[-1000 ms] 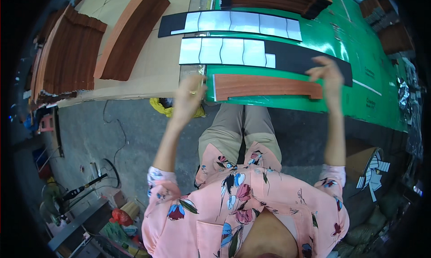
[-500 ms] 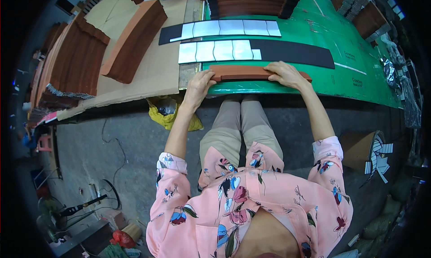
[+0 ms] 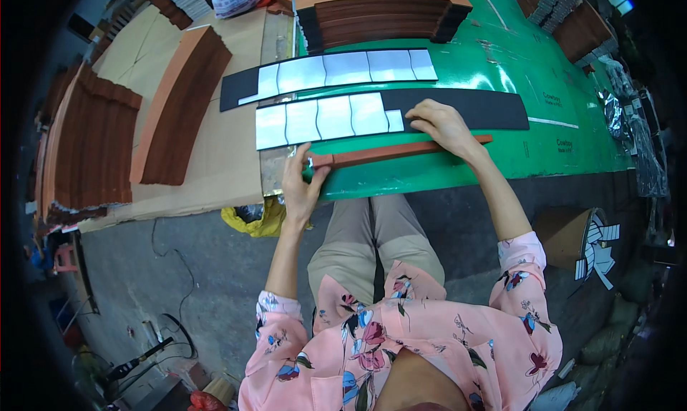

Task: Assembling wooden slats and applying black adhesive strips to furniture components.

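Observation:
A narrow reddish-brown strip (image 3: 401,151) lies along the near edge of the green tabletop. My left hand (image 3: 299,188) grips its left end between thumb and fingers. My right hand (image 3: 445,128) reaches over the strip's right part, fingers curled and pressed together above a long black strip (image 3: 472,110); whatever they pinch is too small to make out. White, wavy-cut pieces (image 3: 336,118) cover this black strip's left part, close to the right fingertips. Behind it lies a second black strip (image 3: 238,89), also covered with white pieces.
Stacked brown curved mouldings (image 3: 379,17) stand at the back; more stacks (image 3: 93,139) and a single piece (image 3: 179,110) are on cardboard at left. A yellow bag (image 3: 257,218) hangs below the table edge. A bin (image 3: 569,239) with white scraps stands right.
My right hand has let go of the brown strip and moved up to the black strip. The brown strip now shows a narrower side and slants, its left end lower, with my left hand still there.

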Available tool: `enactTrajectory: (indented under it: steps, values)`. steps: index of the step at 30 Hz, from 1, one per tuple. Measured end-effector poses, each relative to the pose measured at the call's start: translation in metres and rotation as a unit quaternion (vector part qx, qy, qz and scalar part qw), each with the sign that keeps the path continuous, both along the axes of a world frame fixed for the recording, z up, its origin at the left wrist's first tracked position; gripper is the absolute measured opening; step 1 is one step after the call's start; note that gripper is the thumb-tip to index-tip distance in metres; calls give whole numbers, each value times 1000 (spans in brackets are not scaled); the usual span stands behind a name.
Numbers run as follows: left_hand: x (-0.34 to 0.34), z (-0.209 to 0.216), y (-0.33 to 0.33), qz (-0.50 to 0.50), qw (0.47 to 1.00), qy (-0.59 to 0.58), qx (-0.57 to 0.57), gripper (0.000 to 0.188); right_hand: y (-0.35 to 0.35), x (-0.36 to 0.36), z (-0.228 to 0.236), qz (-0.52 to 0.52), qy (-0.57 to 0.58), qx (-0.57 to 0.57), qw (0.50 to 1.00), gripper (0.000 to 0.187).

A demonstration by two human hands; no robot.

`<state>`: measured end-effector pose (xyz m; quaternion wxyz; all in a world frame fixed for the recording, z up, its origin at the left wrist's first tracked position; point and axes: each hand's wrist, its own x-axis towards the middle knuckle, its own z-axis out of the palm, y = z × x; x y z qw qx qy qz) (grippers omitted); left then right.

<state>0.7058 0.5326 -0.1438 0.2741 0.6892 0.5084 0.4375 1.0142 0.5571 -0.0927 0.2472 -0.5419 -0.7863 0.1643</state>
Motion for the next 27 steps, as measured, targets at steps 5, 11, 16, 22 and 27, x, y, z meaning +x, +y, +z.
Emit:
enactTrajectory:
  steps: [5,11,16,22,27]
  values:
    - [8,-16,0,-4,999,-14,33,48,47,-13,-25,20,-80,66,994,12]
    - [5,-27,-5,18,998,-63,-12,41,71,-11,-45,134,-258,113,950,6]
    - [5,-28,-2,20,998,-60,26,38,65,-14,-44,163,-290,166,928,5]
    - [6,-25,-1,11,997,-60,41,38,65,-11,-48,134,-235,182,945,5]
    - [6,-26,1,17,996,-70,55,31,77,-10,-29,-36,-71,-58,995,17]
